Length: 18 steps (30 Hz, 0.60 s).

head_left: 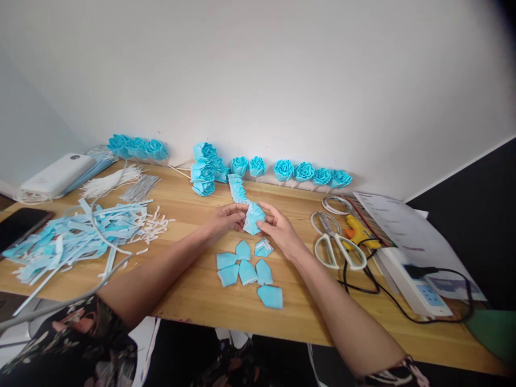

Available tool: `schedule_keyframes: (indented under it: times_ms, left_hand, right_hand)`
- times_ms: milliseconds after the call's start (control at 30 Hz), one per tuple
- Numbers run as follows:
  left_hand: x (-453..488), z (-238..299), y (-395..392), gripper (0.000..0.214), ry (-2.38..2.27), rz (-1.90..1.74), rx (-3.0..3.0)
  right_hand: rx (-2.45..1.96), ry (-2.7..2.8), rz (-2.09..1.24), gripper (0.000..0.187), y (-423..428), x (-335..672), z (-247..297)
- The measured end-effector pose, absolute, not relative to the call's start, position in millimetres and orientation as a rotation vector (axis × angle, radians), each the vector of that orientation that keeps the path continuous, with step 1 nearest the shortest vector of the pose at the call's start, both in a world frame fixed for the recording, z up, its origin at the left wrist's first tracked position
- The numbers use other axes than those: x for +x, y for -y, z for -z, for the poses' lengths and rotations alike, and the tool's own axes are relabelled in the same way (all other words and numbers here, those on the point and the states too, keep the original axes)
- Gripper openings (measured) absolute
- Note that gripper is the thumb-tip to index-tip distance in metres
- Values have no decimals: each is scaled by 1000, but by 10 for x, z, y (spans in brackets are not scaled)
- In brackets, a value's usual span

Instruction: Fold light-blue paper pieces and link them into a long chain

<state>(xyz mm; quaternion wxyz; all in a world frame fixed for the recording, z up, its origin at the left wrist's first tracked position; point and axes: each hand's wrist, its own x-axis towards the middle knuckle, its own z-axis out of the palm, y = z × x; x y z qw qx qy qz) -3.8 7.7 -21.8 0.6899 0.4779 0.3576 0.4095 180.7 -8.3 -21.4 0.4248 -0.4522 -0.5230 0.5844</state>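
Note:
A light blue folded petal piece (253, 219) is held up between my two hands over the wooden table. My right hand (279, 228) pinches its right edge, thumb on the front face and fingers behind. At the left edge, my left hand (229, 219) is closed on it, its fingertips partly hidden. Behind the piece, an overlapping row of blue petals (237, 188) runs toward the wall. Just below my hands lie several loose blue petals (247, 271), flat and pointed at one end. One petal (264, 248) among them has white strips on its surface.
Blue paper flowers (303, 171) line the wall. Blue and white strips (88, 231), a phone (24, 226) and a white power bank (58, 174) are left. Scissors (338, 244), a yellow glue gun (362, 232), a power strip (417, 285) and black cable sit right.

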Motion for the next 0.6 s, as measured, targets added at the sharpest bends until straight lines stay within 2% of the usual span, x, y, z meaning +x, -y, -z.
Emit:
schedule_keyframes:
  times_ms: [167,600]
  left_hand:
    - [-44,261,-120,48,-819,-863,1200]
    - [-68,263,-126,50,-788,-875,1205]
  right_hand:
    - [-1108,1314,-1443,67,82,1816,227]
    - [-1111,1296,-1474,60,102,1843,141]
